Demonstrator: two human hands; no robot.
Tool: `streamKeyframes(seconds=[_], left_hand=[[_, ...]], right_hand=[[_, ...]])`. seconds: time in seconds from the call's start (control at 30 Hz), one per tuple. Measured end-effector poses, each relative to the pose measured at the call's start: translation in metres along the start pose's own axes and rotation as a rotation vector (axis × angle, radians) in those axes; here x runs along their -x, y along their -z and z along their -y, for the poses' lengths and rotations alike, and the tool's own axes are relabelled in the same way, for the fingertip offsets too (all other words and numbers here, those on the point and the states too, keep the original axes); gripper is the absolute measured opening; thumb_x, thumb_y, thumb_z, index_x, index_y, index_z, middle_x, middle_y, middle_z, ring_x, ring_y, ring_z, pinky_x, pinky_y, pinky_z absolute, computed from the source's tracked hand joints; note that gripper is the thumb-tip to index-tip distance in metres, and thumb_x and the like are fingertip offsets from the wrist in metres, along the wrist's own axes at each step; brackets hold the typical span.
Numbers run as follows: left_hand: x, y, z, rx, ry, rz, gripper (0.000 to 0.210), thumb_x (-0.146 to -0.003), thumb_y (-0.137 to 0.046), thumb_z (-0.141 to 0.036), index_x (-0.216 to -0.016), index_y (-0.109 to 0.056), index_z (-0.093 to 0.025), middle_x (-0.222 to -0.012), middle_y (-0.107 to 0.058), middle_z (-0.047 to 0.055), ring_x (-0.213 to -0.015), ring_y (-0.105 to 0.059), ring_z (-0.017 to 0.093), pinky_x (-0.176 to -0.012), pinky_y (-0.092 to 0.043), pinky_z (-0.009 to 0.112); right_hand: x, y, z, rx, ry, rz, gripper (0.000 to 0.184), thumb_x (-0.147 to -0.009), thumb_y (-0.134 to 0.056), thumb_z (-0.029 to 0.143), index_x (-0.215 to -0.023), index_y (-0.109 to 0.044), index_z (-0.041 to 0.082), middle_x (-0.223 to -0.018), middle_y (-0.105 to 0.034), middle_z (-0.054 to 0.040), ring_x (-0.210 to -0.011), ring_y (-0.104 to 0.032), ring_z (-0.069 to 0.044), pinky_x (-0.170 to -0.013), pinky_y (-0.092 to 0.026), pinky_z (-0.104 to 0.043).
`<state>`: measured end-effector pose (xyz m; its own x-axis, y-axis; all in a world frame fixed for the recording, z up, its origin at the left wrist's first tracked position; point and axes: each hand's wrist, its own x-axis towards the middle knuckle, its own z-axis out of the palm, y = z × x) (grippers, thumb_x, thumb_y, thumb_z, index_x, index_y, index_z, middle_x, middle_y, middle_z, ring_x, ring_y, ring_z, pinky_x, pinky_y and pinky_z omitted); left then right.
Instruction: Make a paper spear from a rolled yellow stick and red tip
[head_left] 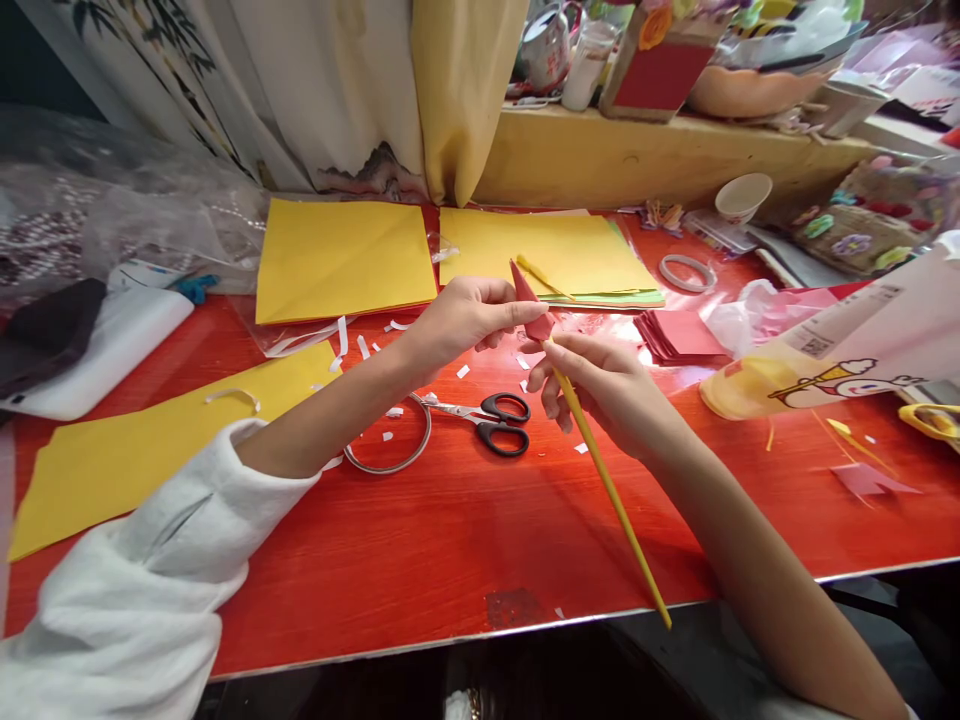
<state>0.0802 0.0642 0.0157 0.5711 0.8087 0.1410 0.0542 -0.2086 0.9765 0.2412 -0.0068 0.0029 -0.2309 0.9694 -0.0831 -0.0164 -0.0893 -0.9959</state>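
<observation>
Above the middle of the red table, my left hand [480, 310] pinches a folded red paper piece [531, 305] with a pointed tip. My right hand [592, 375] closes around the top of a thin yellow paper stick [611, 490], just under the red piece. The stick slants down to the right, past the table's front edge. Its upper end meets the base of the red piece; whether it goes inside is hidden by my fingers. Below my hands lie black-handled scissors [501, 420] and a roll of tape [390, 470].
Stacks of yellow paper [345, 255] lie at the back, with a yellow strip [172, 430] at left. Small red sheets [682, 335] are piled at right beside a tilted drink cup [825, 340]. White paper scraps [463, 371] dot the red table [420, 580].
</observation>
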Motion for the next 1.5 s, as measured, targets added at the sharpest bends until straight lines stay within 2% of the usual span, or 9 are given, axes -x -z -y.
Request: streamKeyframes(seconds=[0.17, 0.43, 0.53, 0.7, 0.87, 1.07, 1.23, 1.37, 1.5], left_hand=[[0.001, -0.003, -0.002, 0.012, 0.017, 0.031, 0.020, -0.079, -0.054, -0.033, -0.074, -0.061, -0.015, -0.074, -0.059, 0.003, -0.054, -0.042, 0.005, -0.047, -0.032, 0.021], [0.002, -0.009, -0.001, 0.037, 0.039, -0.016, 0.024, -0.077, -0.057, -0.036, -0.067, -0.054, -0.015, -0.058, -0.049, -0.001, -0.049, -0.041, 0.005, -0.043, -0.031, 0.021], [-0.001, -0.005, 0.001, 0.048, 0.027, -0.121, 0.027, -0.078, -0.054, -0.039, -0.067, -0.053, -0.015, -0.061, -0.050, 0.000, -0.047, -0.039, 0.004, -0.044, -0.031, 0.020], [-0.007, 0.009, 0.003, 0.022, -0.037, -0.269, 0.018, -0.082, -0.050, -0.034, -0.078, -0.056, -0.017, -0.071, -0.054, -0.001, -0.050, -0.042, 0.003, -0.048, -0.033, 0.019], [-0.005, 0.019, -0.004, -0.297, -0.203, -0.143, 0.014, -0.075, -0.060, -0.030, -0.078, -0.062, -0.016, -0.079, -0.058, 0.001, -0.072, -0.052, 0.009, -0.062, -0.036, 0.021], [-0.003, 0.020, -0.005, -0.584, -0.328, -0.066, 0.013, -0.075, -0.059, -0.031, -0.076, -0.063, -0.019, -0.078, -0.059, 0.003, -0.079, -0.051, 0.014, -0.074, -0.036, 0.026], [0.000, 0.014, -0.006, -0.624, -0.339, -0.142, 0.010, -0.075, -0.056, -0.024, -0.068, -0.061, -0.019, -0.071, -0.055, 0.002, -0.076, -0.048, 0.015, -0.076, -0.034, 0.028], [0.000, 0.009, -0.007, -0.500, -0.297, -0.260, 0.012, -0.076, -0.054, -0.022, -0.067, -0.060, -0.016, -0.069, -0.054, 0.001, -0.072, -0.048, 0.012, -0.071, -0.034, 0.026], [-0.007, 0.024, 0.004, -0.401, -0.199, -0.382, 0.020, -0.080, -0.049, -0.030, -0.070, -0.058, -0.016, -0.067, -0.055, 0.000, -0.058, -0.047, 0.009, -0.060, -0.036, 0.024]], right_hand=[[-0.001, -0.001, -0.002, 0.052, 0.082, -0.071, 0.022, -0.081, -0.053, 0.038, -0.081, -0.056, 0.016, -0.070, -0.059, -0.0015, -0.050, -0.055, -0.009, -0.041, -0.045, -0.020], [-0.002, -0.005, -0.005, 0.048, 0.099, -0.070, 0.023, -0.079, -0.057, 0.036, -0.073, -0.059, 0.013, -0.068, -0.062, -0.0038, -0.050, -0.058, -0.010, -0.041, -0.046, -0.021], [-0.002, -0.004, -0.006, 0.024, 0.080, -0.081, 0.022, -0.079, -0.056, 0.034, -0.075, -0.060, 0.013, -0.068, -0.063, -0.0039, -0.049, -0.058, -0.010, -0.042, -0.046, -0.021], [-0.001, -0.004, -0.004, 0.047, 0.082, -0.084, 0.020, -0.079, -0.057, 0.031, -0.071, -0.059, 0.013, -0.064, -0.063, -0.0033, -0.048, -0.058, -0.011, -0.043, -0.047, -0.022], [0.001, -0.006, -0.001, 0.111, 0.073, -0.090, 0.021, -0.078, -0.057, 0.029, -0.064, -0.057, 0.013, -0.059, -0.062, -0.0028, -0.045, -0.057, -0.011, -0.041, -0.046, -0.023], [0.001, -0.005, -0.003, 0.159, 0.086, -0.078, 0.023, -0.080, -0.055, 0.030, -0.064, -0.056, 0.013, -0.059, -0.061, -0.0026, -0.045, -0.058, -0.012, -0.041, -0.046, -0.024], [0.001, -0.006, -0.005, 0.220, 0.097, -0.090, 0.024, -0.080, -0.055, 0.032, -0.064, -0.056, 0.013, -0.060, -0.062, -0.0025, -0.045, -0.057, -0.010, -0.042, -0.046, -0.023], [0.002, -0.007, -0.005, 0.201, 0.087, -0.077, 0.024, -0.080, -0.055, 0.032, -0.064, -0.056, 0.013, -0.059, -0.061, -0.0024, -0.045, -0.057, -0.011, -0.041, -0.046, -0.023], [0.000, -0.005, -0.006, 0.158, 0.038, -0.053, 0.023, -0.080, -0.056, 0.031, -0.065, -0.055, 0.013, -0.060, -0.062, -0.0024, -0.045, -0.057, -0.010, -0.041, -0.046, -0.022]])
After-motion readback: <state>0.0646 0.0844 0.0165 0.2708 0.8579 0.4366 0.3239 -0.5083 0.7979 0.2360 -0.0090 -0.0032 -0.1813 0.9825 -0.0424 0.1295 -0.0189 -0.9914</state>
